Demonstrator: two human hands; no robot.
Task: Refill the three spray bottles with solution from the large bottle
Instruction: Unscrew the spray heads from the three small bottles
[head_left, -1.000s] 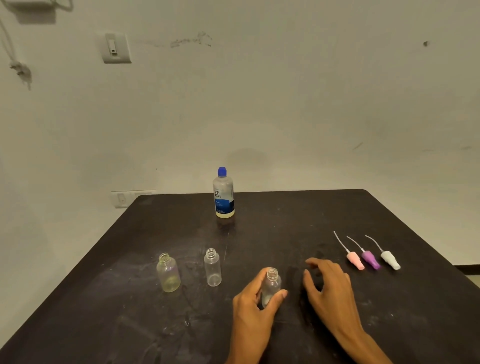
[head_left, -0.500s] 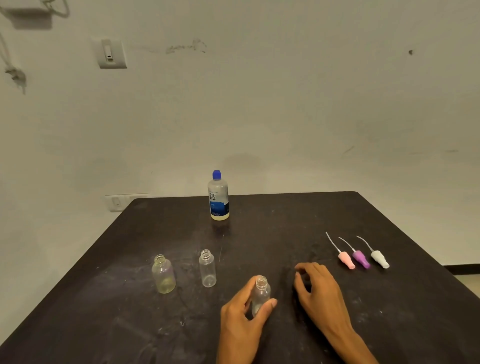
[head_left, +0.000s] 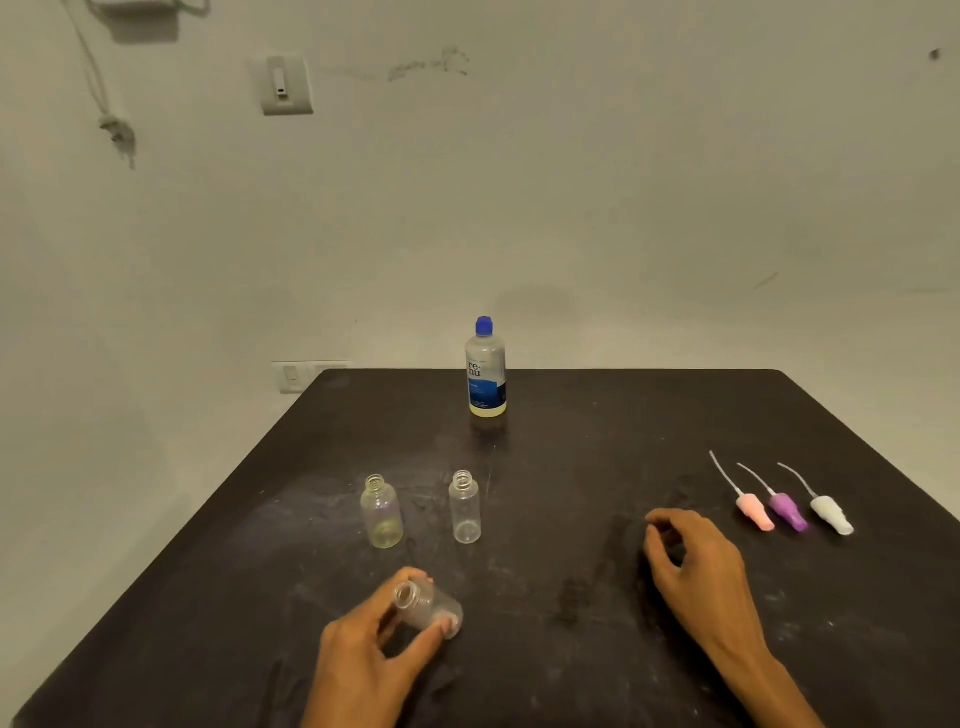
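Moved: small bottle, now tilted in your left hand's grip; right hand loosely curled, empty. Risk: residue spilling.

The left hand has tipped its small bottle sideways.

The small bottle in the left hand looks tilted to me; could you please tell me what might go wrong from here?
1. The small bottle is uncapped and tipped in the left hand; anything inside could spill onto the table.
2. The two open bottles stand close together in front of the hands; a reach for the large bottle could topple them.
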